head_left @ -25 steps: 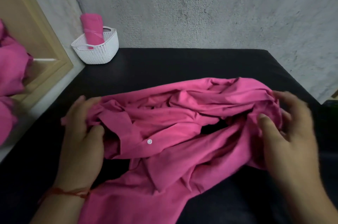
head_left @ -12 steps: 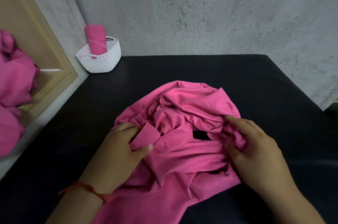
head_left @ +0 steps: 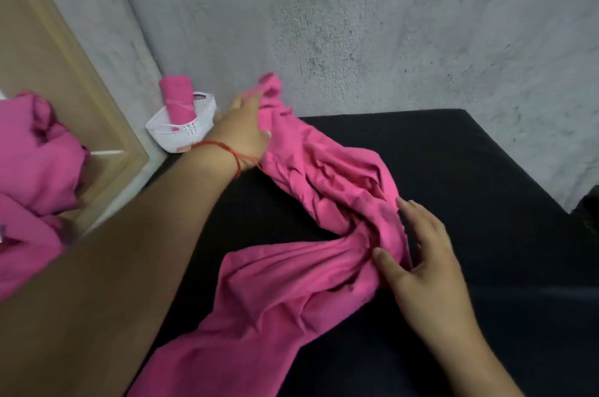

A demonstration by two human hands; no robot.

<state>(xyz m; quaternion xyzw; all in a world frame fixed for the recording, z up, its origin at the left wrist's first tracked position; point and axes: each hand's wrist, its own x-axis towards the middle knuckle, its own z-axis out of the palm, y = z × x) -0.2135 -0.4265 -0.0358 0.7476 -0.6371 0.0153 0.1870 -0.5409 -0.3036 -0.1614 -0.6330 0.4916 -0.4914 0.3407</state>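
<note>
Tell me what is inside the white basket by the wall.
A rolled pink cloth stands upright in the white basket, its top above the rim. The basket's floor is hidden by its wall, and the left hand, gripping the pink shirt, covers its right end.

Pink cloth (head_left: 324, 176) — left hand (head_left: 241, 129) grips, right hand (head_left: 421, 254) touches
</note>
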